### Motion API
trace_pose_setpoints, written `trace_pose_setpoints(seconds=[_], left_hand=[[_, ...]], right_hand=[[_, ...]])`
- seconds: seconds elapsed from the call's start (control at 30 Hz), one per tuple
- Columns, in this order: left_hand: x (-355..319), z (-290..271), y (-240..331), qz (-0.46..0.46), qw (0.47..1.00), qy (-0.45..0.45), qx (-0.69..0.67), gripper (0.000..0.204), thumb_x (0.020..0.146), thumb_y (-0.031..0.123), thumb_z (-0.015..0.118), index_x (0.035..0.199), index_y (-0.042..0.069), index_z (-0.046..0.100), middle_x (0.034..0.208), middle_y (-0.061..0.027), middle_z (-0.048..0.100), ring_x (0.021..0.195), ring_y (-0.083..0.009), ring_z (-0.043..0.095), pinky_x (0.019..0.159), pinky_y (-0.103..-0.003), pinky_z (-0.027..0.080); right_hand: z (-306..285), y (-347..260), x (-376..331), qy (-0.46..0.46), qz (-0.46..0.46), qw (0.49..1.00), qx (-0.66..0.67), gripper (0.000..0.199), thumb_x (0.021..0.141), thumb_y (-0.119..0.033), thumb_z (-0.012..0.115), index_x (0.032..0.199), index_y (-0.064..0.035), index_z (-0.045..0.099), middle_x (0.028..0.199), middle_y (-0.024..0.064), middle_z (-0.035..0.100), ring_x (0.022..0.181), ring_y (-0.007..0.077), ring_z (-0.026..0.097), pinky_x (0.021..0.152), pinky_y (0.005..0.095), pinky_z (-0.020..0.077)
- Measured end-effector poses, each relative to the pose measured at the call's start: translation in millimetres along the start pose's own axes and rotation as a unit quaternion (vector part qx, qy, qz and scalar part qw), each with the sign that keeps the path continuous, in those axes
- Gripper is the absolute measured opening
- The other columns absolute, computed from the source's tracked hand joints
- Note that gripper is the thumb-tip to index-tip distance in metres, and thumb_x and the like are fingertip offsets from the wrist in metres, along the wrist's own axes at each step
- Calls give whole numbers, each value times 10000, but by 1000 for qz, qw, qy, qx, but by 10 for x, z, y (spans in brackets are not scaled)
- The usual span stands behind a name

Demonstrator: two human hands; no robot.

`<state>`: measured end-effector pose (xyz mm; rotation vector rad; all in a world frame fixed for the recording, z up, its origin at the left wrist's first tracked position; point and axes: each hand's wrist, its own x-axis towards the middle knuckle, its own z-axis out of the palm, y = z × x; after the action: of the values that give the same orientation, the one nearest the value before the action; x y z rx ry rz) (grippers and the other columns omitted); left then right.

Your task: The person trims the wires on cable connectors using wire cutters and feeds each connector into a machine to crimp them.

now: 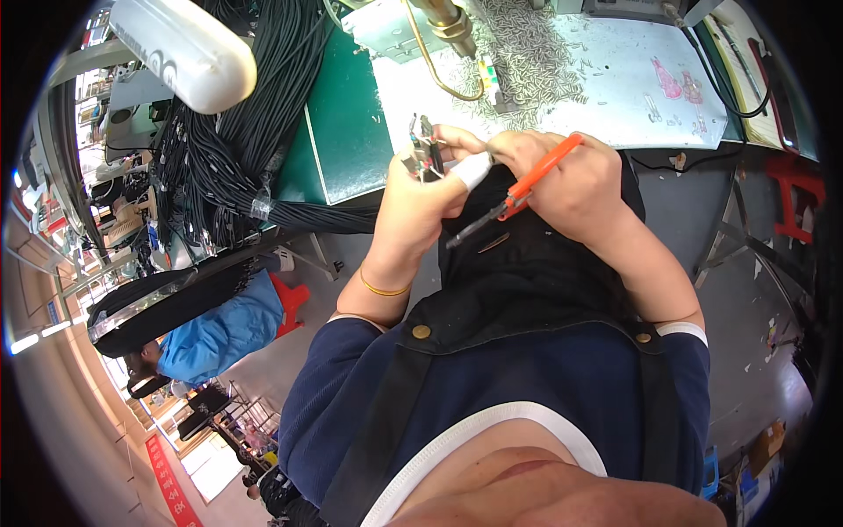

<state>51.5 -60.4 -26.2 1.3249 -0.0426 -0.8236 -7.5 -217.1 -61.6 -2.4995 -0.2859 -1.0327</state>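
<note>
Small wired connectors (pixel 426 154) are sitting in the person's left grip (pixel 420 191), just beyond the near edge of the table (pixel 347 132). That grip is closing around them, with their dark bodies and thin wires sticking out on the far side. A white covering (pixel 473 170) is showing at the left thumb, and the fingertips of both hands are meeting near its tip; whatever they are pinching there is too small to tell. The right grip (pixel 575 183) is closing on an orange-handled tool (pixel 543 169), which is lying slantwise across the hand, its dark narrow end pointing left and near. Whether its blades are standing apart cannot be told.

On the far side of the hands, a white sheet (pixel 615 119) is covering part of the green tabletop, and many small silvery pieces (pixel 536 70) are lying scattered over it. A bent metal tube (pixel 428 61) is reaching down over the sheet beside a brass-coloured fitting (pixel 450 28). To the left, a thick bundle of black cables (pixel 233 149) is spilling across the table. Farther left, a co-worker in blue (pixel 224 329) is sitting on a red stool (pixel 291 303).
</note>
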Motion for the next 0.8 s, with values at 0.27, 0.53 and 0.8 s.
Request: trace_pose_setpoints(seconds=[0.27, 0.53, 0.8], left_hand=[[16, 60, -190, 143, 984, 61, 83, 152, 774, 19, 616, 917, -6, 569, 723, 4, 563, 533, -6, 431, 462, -151, 335], [-5, 62, -123, 128, 990, 65, 9, 109, 774, 35, 622, 872, 1, 589, 706, 9, 569, 498, 5, 387, 416, -151, 267], [143, -40, -26, 45, 998, 20, 36, 103, 774, 42, 613, 848, -17, 573, 612, 34, 474, 455, -3, 334, 389, -162, 225]], right_hand=[[11, -95, -57, -84, 376, 803, 454, 132, 868, -91, 503, 871, 41, 509, 723, 70, 581, 570, 132, 582, 511, 238, 470], [-148, -108, -42, -249, 328, 863, 293, 267, 777, -220, 629, 742, 13, 504, 575, 87, 546, 483, 159, 549, 435, 292, 382], [-44, -177, -121, -309, 443, 770, 339, 419, 839, -368, 544, 643, -2, 492, 495, 89, 498, 458, 207, 536, 453, 337, 396]])
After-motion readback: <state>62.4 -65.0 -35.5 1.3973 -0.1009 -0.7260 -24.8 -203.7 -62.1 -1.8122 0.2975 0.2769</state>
